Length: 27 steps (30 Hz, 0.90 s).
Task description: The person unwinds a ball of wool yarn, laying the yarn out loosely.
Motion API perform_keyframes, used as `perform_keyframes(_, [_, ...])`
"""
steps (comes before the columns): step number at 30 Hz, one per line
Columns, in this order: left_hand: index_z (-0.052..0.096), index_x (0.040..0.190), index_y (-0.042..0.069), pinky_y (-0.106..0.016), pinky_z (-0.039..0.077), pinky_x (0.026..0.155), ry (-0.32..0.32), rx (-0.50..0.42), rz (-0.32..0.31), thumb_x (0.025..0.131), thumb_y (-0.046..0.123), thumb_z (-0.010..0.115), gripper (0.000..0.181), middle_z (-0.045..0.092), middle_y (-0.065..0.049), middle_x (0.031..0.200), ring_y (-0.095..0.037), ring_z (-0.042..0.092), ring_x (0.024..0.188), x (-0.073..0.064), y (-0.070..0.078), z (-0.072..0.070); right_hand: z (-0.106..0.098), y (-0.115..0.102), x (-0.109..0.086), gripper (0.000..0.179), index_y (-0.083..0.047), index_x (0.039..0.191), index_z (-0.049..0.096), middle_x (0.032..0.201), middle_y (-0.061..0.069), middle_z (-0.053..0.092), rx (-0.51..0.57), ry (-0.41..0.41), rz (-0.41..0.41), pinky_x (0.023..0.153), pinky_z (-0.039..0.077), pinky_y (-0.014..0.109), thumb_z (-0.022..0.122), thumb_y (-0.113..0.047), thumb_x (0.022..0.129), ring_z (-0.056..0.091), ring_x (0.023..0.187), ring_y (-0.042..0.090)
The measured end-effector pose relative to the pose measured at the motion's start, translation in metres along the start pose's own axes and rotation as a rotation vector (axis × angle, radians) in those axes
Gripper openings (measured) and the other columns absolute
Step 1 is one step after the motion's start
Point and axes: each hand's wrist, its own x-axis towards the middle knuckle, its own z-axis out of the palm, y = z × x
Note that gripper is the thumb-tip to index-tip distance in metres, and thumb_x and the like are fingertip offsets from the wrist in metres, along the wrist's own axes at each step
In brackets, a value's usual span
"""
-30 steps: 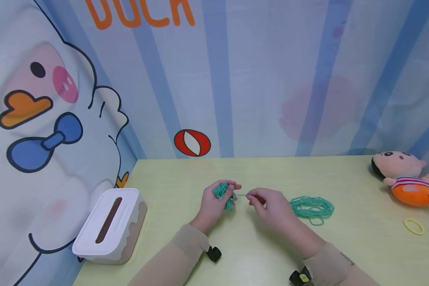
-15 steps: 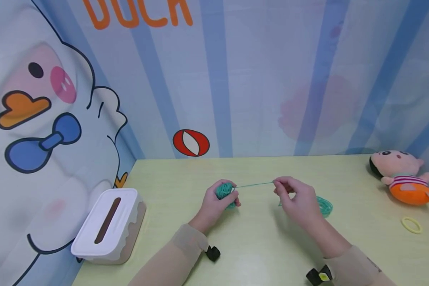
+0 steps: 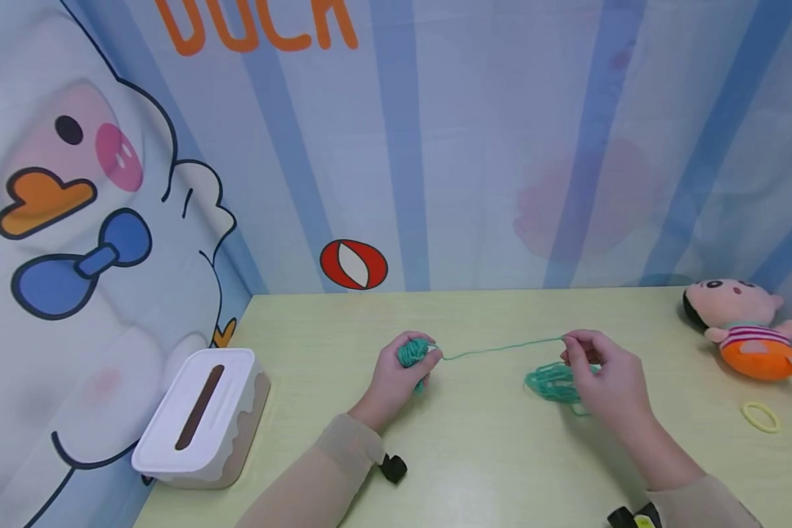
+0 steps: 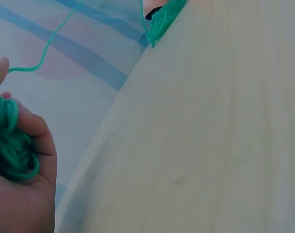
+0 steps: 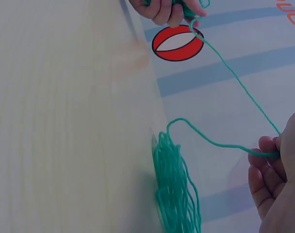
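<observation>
A ball of green yarn [image 3: 412, 353] sits in my left hand [image 3: 394, 375], with the fingers curled round it; the left wrist view shows its loops [image 4: 14, 141] against the palm. From the ball a single strand [image 3: 501, 348] runs to the right, sagging slightly, to my right hand [image 3: 607, 374], which pinches it between thumb and fingertips. Below the right hand a loose heap of green yarn [image 3: 554, 382] lies on the table, partly hidden by that hand. In the right wrist view another length [image 5: 210, 141] joins the heap to the pinching fingers.
A white lidded box [image 3: 198, 418] with a brown slot stands at the table's left edge. At the far right lie a plush doll [image 3: 752, 330] and a yellow ring [image 3: 760, 416]. A printed cloth backdrop [image 3: 475, 147] rises behind the pale table [image 3: 488, 455].
My right hand has moved to the right, away from the left hand, so the strand between them is longer. The strand was taut half a second ago and now sags. The left hand stays nearly in place.
</observation>
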Motion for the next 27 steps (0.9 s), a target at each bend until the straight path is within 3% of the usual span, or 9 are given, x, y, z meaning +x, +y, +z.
perform_keyframes(6, [0.067,0.140,0.012,-0.026,0.058,0.074,0.049,0.013,-0.011,0.101,0.043,0.082,0.052,0.067,0.000,0.094,-0.016,0.065,0.073,0.000,0.003,-0.002,-0.022,0.021,-0.002,0.025,-0.006,0.121,0.076,0.098,0.010,0.082,-0.103,-0.039,0.076,0.070,0.047,0.008,0.064,-0.025,0.112,0.057,0.081,-0.015])
perform_keyframes(9, [0.064,0.142,0.007,-0.026,0.061,0.075,0.048,-0.036,0.018,0.104,0.036,0.078,0.050,0.066,-0.002,0.090,-0.016,0.067,0.073,-0.001,0.003,-0.003,-0.029,0.030,-0.002,0.030,-0.004,0.125,0.075,0.101,0.012,0.082,-0.165,-0.094,0.129,0.068,0.047,0.013,0.061,-0.028,0.114,0.061,0.083,0.000])
perform_keyframes(14, [0.060,0.131,-0.005,-0.028,0.067,0.076,0.052,-0.134,0.050,0.111,0.030,0.067,0.041,0.067,-0.002,0.084,-0.015,0.070,0.070,-0.002,0.003,-0.003,-0.035,0.042,0.000,0.036,-0.001,0.126,0.075,0.109,0.019,0.081,-0.235,-0.205,0.225,0.067,0.049,0.024,0.058,-0.029,0.113,0.067,0.086,0.024])
perform_keyframes(17, [0.059,0.125,-0.008,-0.031,0.068,0.075,0.056,-0.163,0.055,0.113,0.031,0.065,0.042,0.069,-0.011,0.087,-0.016,0.072,0.069,-0.002,0.002,-0.003,-0.037,0.049,0.002,0.038,0.001,0.126,0.077,0.113,0.022,0.080,-0.284,-0.276,0.268,0.069,0.053,0.033,0.061,-0.030,0.111,0.070,0.090,0.029])
perform_keyframes(22, [0.059,0.130,-0.005,-0.030,0.068,0.078,0.043,-0.138,0.052,0.112,0.036,0.067,0.046,0.068,-0.026,0.111,-0.016,0.074,0.076,-0.001,0.001,-0.002,-0.036,0.054,0.003,0.037,-0.001,0.124,0.080,0.118,0.024,0.080,-0.337,-0.336,0.297,0.080,0.057,0.053,0.068,-0.031,0.106,0.073,0.100,0.040])
perform_keyframes(27, [0.058,0.138,-0.005,-0.025,0.066,0.080,0.010,-0.117,0.059,0.112,0.036,0.067,0.049,0.071,-0.028,0.121,-0.015,0.074,0.080,0.000,0.000,-0.002,-0.029,0.047,0.002,0.030,-0.002,0.120,0.078,0.114,0.022,0.075,-0.319,-0.287,0.255,0.073,0.048,0.040,0.070,-0.025,0.104,0.066,0.097,0.037])
